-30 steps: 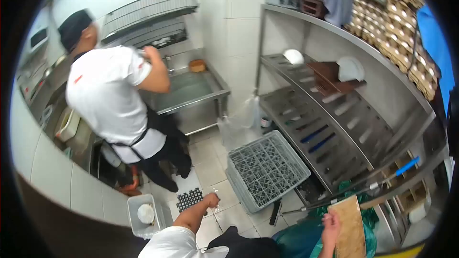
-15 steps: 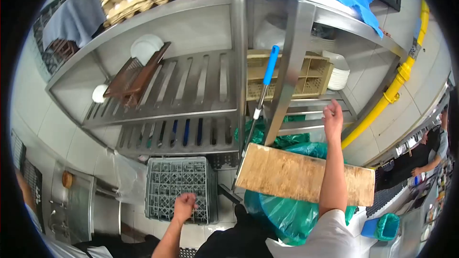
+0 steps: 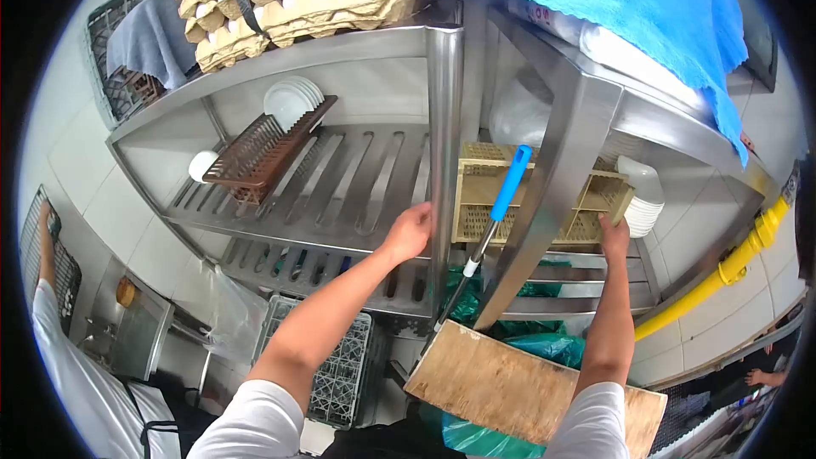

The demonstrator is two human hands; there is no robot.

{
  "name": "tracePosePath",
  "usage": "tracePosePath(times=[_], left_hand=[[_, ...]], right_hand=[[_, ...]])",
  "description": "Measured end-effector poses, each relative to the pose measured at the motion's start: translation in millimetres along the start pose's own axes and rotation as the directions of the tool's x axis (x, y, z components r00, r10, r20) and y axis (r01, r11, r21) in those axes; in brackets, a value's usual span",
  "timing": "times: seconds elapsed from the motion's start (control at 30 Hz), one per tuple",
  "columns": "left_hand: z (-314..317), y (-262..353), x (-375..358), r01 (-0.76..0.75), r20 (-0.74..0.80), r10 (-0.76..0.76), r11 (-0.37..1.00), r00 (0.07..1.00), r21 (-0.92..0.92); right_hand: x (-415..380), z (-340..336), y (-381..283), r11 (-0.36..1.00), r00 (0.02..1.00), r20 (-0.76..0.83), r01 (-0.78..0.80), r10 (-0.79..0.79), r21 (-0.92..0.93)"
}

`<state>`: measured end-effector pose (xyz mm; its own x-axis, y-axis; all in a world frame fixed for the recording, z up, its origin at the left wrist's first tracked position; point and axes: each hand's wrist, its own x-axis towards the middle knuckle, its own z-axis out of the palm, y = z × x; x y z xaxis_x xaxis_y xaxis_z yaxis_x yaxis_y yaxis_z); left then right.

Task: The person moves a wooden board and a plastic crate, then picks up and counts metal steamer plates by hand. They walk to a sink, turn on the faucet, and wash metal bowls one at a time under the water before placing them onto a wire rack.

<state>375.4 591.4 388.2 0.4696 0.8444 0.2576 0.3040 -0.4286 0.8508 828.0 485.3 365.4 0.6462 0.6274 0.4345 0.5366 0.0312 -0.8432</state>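
My left hand [image 3: 410, 233] is at the front edge of the metal rack [image 3: 297, 229], beside its upright post, with fingers curled; what they hold, if anything, is hidden. On the right, my right hand [image 3: 614, 231] grips the lower right corner of a beige plastic crate [image 3: 478, 189] on the shelf. Between the hands, a blue-handled pole [image 3: 510, 183] leans in front of the crate. White bowls [image 3: 643, 195] are stacked just right of the crate.
A wooden board [image 3: 510, 382] lies below over green bags. A grey glass rack [image 3: 336, 374] stands on the floor. Egg trays [image 3: 297, 0] and a blue cloth [image 3: 629, 0] are on top. A yellow pipe [image 3: 731, 268] runs at right. A co-worker [image 3: 85, 374] stands at left.
Both hands have moved up and forward, my left to the rack post and my right onto the crate. The view has shifted closer to the shelves. The co-worker at left shows more.
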Motion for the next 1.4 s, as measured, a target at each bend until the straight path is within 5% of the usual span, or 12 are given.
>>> tracePosePath(times=[0.13,0.2,0.3,0.4,0.5,0.63,0.77,0.9,1.0,1.07,1.17,1.4], left_hand=[[8.1,-8.9,16.3,-0.044,-0.010,0.043,0.986,0.999,-0.158],[0.5,-7.4,23.0,0.259,0.123,-0.233,0.745,0.965,-0.615],[-11.2,-8.8,46.1,0.215,0.069,-0.211,0.818,0.975,-0.534],[-24.7,-21.7,71.9,0.120,-0.091,-0.180,0.883,0.979,-0.454],[-28.3,-15.0,75.8,0.211,-0.100,-0.318,0.801,0.943,-0.560],[-18.4,-28.1,78.3,0.257,-0.050,-0.369,0.730,0.928,-0.633],[-11.8,-38.4,72.5,0.172,-0.065,-0.363,0.583,0.930,-0.794],[-13.4,-37.3,61.9,0.169,-0.052,-0.347,0.577,0.936,-0.799],[-13.4,-32.7,65.2,0.124,-0.092,-0.320,0.595,0.943,-0.794],[-21.9,-38.7,72.2,0.094,-0.105,-0.281,0.614,0.954,-0.784],[-34.8,-42.9,84.2,0.035,-0.125,-0.251,0.548,0.960,-0.836],[-45.5,-31.3,101.2,0.092,-0.167,-0.346,0.620,0.923,-0.779]], right_hand=[[-2.7,-6.9,-59.5,0.982,0.986,-0.037,0.157,-0.161,-0.106],[3.3,-7.3,-83.1,0.982,0.987,-0.032,0.155,-0.159,-0.107],[27.0,-13.3,-119.0,0.957,0.976,0.009,0.215,-0.218,-0.193],[55.9,-5.1,-114.9,0.913,0.926,0.122,0.320,-0.359,0.253],[66.2,4.5,-118.5,0.544,0.901,0.300,-0.089,-0.314,0.835],[19.5,34.7,-192.0,0.843,0.991,0.108,0.011,-0.082,0.538],[32.2,47.3,-182.8,0.959,0.957,0.167,0.203,-0.237,0.198],[47.6,59.7,-159.5,0.909,0.874,0.317,0.267,-0.368,0.319],[64.2,67.3,-140.6,0.837,0.914,0.161,0.257,-0.373,0.483],[71.0,71.7,-136.4,0.854,0.865,0.056,0.480,-0.499,0.202],[89.7,75.9,-136.7,0.854,0.839,0.200,0.454,-0.506,0.254],[138.3,124.6,-157.7,0.700,0.694,-0.125,0.670,-0.709,-0.248]])
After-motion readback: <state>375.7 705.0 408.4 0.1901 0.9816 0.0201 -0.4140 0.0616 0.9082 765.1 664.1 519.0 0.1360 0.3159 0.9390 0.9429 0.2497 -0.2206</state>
